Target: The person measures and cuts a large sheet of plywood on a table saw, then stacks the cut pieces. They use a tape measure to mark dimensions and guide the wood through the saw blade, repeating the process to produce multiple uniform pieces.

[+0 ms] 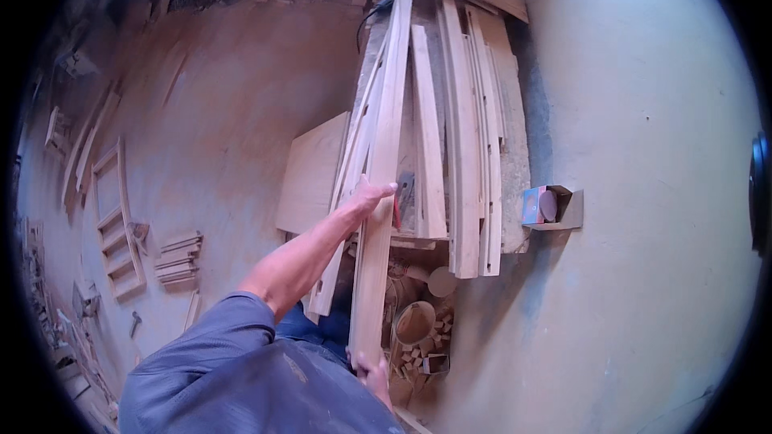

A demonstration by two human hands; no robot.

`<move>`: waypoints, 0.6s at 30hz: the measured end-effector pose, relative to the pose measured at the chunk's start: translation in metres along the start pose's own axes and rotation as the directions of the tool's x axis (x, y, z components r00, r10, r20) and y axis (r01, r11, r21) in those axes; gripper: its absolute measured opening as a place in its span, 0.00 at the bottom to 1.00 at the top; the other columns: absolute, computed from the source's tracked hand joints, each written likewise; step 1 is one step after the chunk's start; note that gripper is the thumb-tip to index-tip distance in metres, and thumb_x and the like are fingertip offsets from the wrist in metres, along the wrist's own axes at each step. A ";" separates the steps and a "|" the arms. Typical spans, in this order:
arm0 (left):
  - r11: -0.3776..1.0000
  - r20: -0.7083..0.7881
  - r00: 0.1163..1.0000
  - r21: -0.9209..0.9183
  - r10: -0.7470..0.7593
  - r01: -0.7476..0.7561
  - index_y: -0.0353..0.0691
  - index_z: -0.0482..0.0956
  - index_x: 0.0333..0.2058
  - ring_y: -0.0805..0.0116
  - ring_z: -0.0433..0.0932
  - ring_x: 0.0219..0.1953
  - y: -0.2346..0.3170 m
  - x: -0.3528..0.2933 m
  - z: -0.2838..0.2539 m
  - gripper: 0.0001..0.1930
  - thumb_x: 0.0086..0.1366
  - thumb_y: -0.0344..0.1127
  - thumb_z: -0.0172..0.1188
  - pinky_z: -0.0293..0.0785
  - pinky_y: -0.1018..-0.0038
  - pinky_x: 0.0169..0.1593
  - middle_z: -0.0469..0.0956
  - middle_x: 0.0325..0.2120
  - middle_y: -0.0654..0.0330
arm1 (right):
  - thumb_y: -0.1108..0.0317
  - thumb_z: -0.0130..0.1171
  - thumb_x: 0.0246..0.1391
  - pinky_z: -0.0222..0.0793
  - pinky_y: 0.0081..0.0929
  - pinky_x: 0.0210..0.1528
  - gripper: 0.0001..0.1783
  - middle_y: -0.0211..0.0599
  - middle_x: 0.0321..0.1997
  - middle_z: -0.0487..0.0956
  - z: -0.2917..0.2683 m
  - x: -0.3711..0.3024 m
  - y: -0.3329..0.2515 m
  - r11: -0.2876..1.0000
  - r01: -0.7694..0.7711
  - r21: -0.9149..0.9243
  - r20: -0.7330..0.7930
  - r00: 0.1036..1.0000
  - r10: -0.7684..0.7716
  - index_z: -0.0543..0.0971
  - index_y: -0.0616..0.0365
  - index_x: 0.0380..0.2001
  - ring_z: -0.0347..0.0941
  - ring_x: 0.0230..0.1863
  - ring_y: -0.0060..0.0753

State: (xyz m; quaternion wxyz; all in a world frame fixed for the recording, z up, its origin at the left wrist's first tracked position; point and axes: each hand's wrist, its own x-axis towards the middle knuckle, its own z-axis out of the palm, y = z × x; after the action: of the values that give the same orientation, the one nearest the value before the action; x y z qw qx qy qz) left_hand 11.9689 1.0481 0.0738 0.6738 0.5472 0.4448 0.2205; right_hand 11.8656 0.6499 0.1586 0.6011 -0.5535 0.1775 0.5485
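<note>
A long pale wooden plank (389, 104) runs from close to my body out over the workbench. My left hand (371, 195) wraps round it near its middle, thumb lying across the top face. At the near end, my right hand (373, 376) grips the same plank; its fingers are partly hidden and slightly blurred. Just left of the plank lie more long strips (323, 293), partly covered by my forearm. To its right rests a shorter board (428, 128). A dark tool with a red part (406, 186) shows between them on the bench.
Several grooved wooden lengths (461, 153) lie along the bench's right side. A small box with round discs (549, 206) sits against the pale wall. Below the bench stand a bucket (414, 323) and wood offcuts (414, 360). A ladder-like wooden frame (121, 225) lies on the floor at left.
</note>
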 end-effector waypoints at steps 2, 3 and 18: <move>0.955 0.193 0.981 0.292 -0.013 -0.045 0.28 0.67 0.57 0.48 0.75 0.53 0.021 -0.031 -0.012 0.39 0.60 0.57 0.62 0.69 0.53 0.60 0.74 0.53 0.45 | 0.68 0.62 0.54 0.69 0.38 0.62 0.38 0.52 0.59 0.73 0.004 0.036 0.015 0.998 0.069 -0.013 0.038 0.997 -0.068 0.61 0.68 0.65 0.72 0.60 0.45; 0.887 0.183 0.982 0.458 -0.041 -0.048 0.28 0.63 0.60 0.47 0.71 0.58 0.016 -0.053 -0.024 0.43 0.59 0.58 0.63 0.64 0.55 0.64 0.69 0.58 0.43 | 0.65 0.63 0.54 0.66 0.38 0.64 0.40 0.53 0.61 0.71 0.008 0.046 0.018 0.990 0.074 -0.124 0.130 0.990 -0.058 0.60 0.68 0.67 0.70 0.62 0.45; 0.880 0.279 0.940 -0.373 -0.194 0.293 0.42 0.54 0.67 0.65 0.66 0.61 -0.087 -0.202 -0.097 0.53 0.46 0.46 0.75 0.61 0.66 0.66 0.67 0.57 0.56 | 0.39 0.33 0.71 0.60 0.40 0.68 0.39 0.42 0.66 0.69 0.134 0.152 -0.018 0.997 -0.013 -0.076 0.372 0.927 0.041 0.63 0.63 0.66 0.67 0.63 0.43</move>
State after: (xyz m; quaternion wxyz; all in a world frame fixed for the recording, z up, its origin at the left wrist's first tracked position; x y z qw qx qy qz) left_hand 11.7685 0.9162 0.0643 0.8432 0.3554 0.3720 0.1559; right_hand 11.8791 0.8388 0.0858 0.5959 -0.4582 0.0475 0.6579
